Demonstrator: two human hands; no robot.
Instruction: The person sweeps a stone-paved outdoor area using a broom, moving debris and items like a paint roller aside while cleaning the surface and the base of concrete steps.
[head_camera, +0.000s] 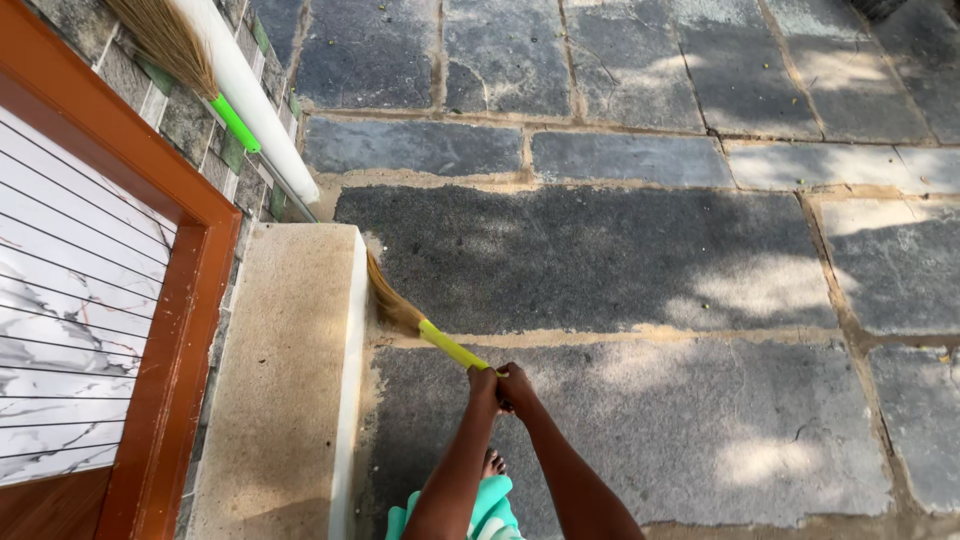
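A grass broom (395, 305) with a yellow handle (452, 348) lies low over the grey stone paving, its bristles against the side of a pale concrete step (290, 360). Both my hands grip the end of the handle, close together. My left hand (484, 385) is on the left and my right hand (517, 388) is beside it on the right. My bare foot (493, 463) and a green garment (490, 510) show below my arms.
A second broom with a green handle (235, 122) leans beside a white pipe (255, 95) against the stone wall at upper left. A wooden door frame (170, 340) and a marble-patterned panel (60, 330) stand left of the step. Stone slabs (650, 260) stretch away to the right.
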